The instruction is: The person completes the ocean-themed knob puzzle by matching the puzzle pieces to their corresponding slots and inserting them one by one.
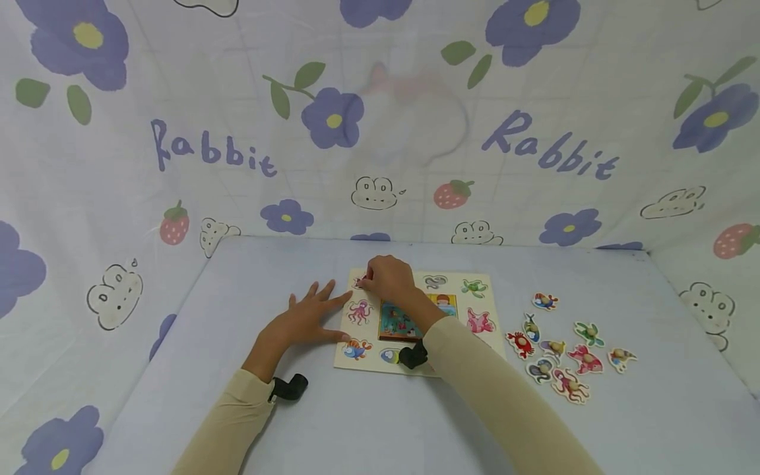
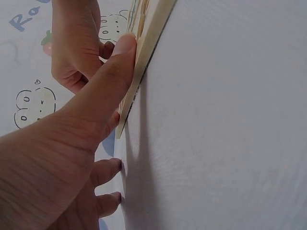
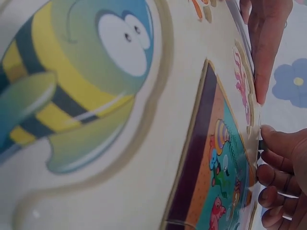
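Observation:
A cream puzzle board (image 1: 421, 356) with sea-animal pictures lies flat on the table. My right hand (image 1: 392, 280) reaches over its far left corner. Its thumb and fingertips pinch a small puzzle piece (image 1: 359, 282), mostly hidden by them; in the right wrist view, a dark bit shows between thumb and fingers. My left hand (image 1: 305, 318) is spread at the board's left side, with thumb and index finger at the edge. Near the hands are an octopus picture (image 1: 359, 312) and an orange-and-blue fish picture (image 1: 356, 349). A striped fish picture (image 3: 76, 76) fills the right wrist view.
Right of the board lie several loose knobbed pieces, among them a red crab (image 1: 520, 344), a green turtle (image 1: 588, 334) and a pink octopus (image 1: 571, 386). A printed curtain (image 1: 410, 152) hangs behind the white table (image 1: 368, 422). Each wrist wears a black camera (image 1: 291, 387).

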The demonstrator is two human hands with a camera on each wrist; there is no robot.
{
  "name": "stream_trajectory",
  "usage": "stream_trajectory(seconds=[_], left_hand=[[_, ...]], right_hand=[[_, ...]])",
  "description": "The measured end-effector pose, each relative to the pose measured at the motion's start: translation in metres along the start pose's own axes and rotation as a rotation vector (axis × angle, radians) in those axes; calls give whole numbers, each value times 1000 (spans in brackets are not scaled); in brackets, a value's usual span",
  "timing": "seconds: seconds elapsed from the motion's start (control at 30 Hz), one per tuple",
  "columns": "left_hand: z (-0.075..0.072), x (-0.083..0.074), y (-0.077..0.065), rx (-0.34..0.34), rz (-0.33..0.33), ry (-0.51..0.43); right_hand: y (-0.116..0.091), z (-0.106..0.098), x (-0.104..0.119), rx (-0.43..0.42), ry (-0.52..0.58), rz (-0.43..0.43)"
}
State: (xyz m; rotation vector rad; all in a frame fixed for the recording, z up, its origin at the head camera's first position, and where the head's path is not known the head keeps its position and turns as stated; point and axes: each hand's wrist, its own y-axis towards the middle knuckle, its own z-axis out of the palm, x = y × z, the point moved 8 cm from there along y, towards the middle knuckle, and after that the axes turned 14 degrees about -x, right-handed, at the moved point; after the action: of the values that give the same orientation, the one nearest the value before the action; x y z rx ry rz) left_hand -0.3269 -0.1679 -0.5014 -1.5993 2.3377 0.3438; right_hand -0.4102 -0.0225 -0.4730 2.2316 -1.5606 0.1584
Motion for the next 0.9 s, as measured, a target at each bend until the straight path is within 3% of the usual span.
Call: stream_trajectory(seconds=[0.37, 0.6, 0.9], left_hand=[[0, -2, -1, 14, -11, -13], [1, -2, 0, 25, -27, 15], [3, -3, 0, 12, -23, -8]], right_hand=[[-7, -4, -9, -17, -15, 11], [-18, -41, -24, -94, 41, -3], [-44, -95, -62, -170, 31, -4]])
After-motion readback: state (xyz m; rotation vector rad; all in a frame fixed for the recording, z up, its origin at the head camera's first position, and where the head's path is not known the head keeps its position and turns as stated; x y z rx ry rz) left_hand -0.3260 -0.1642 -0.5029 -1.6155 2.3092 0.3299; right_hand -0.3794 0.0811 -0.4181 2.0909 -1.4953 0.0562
